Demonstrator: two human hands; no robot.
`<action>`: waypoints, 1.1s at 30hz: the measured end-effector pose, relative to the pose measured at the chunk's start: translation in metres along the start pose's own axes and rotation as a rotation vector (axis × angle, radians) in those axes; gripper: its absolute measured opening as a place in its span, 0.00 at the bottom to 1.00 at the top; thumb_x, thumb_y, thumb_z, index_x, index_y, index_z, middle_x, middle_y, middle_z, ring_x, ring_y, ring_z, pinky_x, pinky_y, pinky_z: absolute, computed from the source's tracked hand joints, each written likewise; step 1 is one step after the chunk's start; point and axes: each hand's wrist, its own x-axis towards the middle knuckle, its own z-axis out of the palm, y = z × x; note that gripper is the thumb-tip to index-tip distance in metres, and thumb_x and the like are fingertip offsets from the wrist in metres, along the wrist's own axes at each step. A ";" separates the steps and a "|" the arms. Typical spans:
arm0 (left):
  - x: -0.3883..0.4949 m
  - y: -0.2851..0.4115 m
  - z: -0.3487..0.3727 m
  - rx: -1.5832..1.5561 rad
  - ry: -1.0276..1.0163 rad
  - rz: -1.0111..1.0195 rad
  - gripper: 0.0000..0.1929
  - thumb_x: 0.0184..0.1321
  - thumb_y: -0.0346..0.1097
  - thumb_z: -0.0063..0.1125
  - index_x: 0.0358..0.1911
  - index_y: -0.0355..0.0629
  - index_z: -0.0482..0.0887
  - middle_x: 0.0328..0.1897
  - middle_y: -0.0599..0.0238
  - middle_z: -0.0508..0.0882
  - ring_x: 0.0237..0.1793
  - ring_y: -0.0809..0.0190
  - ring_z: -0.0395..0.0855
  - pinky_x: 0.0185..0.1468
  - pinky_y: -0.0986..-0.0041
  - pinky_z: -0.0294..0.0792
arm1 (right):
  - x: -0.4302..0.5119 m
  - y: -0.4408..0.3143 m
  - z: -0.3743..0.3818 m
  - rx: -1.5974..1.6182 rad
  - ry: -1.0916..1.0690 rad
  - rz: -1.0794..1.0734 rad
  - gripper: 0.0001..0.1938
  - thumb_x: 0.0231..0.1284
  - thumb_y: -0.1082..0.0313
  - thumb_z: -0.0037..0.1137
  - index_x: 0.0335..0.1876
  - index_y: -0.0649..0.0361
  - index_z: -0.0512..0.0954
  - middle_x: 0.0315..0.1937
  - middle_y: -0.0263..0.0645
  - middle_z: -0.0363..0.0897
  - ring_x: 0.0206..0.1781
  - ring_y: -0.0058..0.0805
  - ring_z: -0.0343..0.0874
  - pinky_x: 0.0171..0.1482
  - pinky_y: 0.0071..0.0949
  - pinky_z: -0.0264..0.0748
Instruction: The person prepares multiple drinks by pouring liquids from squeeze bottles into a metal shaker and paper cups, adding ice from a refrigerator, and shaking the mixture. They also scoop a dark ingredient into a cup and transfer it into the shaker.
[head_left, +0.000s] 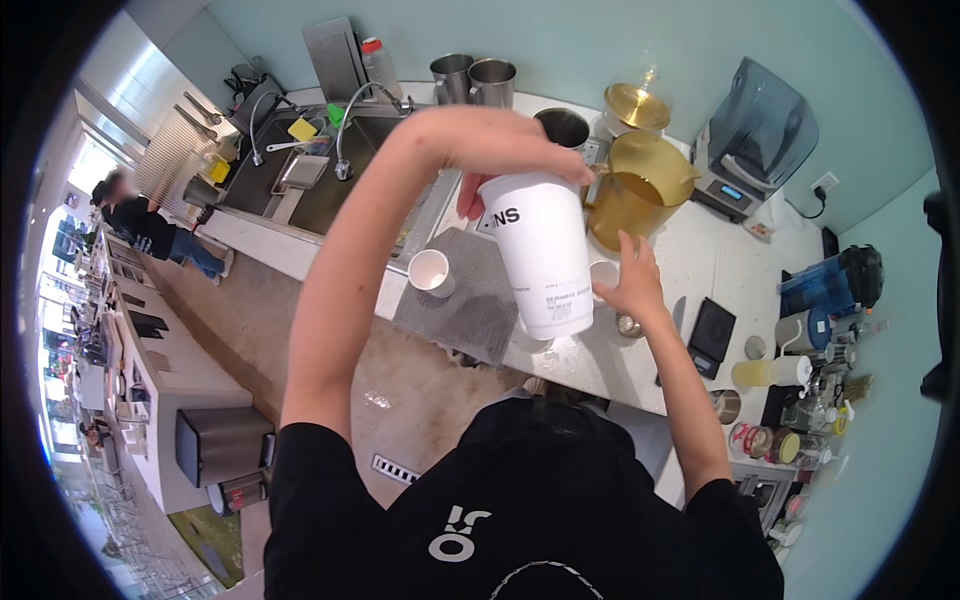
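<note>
My left hand (517, 150) reaches across from above and grips a large white paper cup (544, 262) around its wide upper end. The cup tilts slightly and bears dark printing; my hand hides its top. My right hand (637, 274) is beside a small white paper cup (602, 276), fingers apart, thumb overlapping the cup in view. Whether it touches that cup is unclear. Just beyond stands a translucent amber pitcher (634, 195) with liquid in it. Another small white paper cup (431, 271) stands on a grey mat (472, 315), left of the large cup.
A double sink (375, 142) with curved faucets lies at the left. Stainless steel pitchers (491, 82) and a gold-coloured bowl (637, 109) stand along the wall. At the right are a countertop machine (750, 150), a black scale (711, 334) and several bottles. A person (150, 225) stands far left.
</note>
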 end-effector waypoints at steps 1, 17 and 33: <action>-0.007 0.023 -0.002 0.048 0.015 0.015 0.39 0.74 0.69 0.63 0.46 0.29 0.98 0.28 0.52 0.93 0.17 0.56 0.90 0.19 0.67 0.83 | -0.005 -0.004 -0.024 0.089 0.049 0.030 0.56 0.63 0.42 0.87 0.90 0.62 0.66 0.90 0.65 0.60 0.90 0.60 0.66 0.86 0.52 0.73; 0.050 0.265 0.079 0.459 -0.130 0.544 0.38 0.67 0.70 0.62 0.47 0.32 1.00 0.37 0.50 0.96 0.22 0.52 0.92 0.26 0.64 0.84 | -0.217 0.006 -0.230 1.439 0.224 -0.129 0.30 0.85 0.54 0.62 0.79 0.70 0.76 0.68 0.44 0.88 0.70 0.28 0.84 0.77 0.35 0.76; 0.107 0.302 0.197 0.336 -0.330 0.421 0.36 0.74 0.69 0.64 0.47 0.33 0.98 0.32 0.50 0.94 0.29 0.58 0.94 0.31 0.64 0.80 | -0.308 0.112 -0.199 1.615 0.227 0.153 0.24 0.89 0.58 0.59 0.76 0.69 0.79 0.64 0.41 0.89 0.68 0.25 0.85 0.75 0.32 0.77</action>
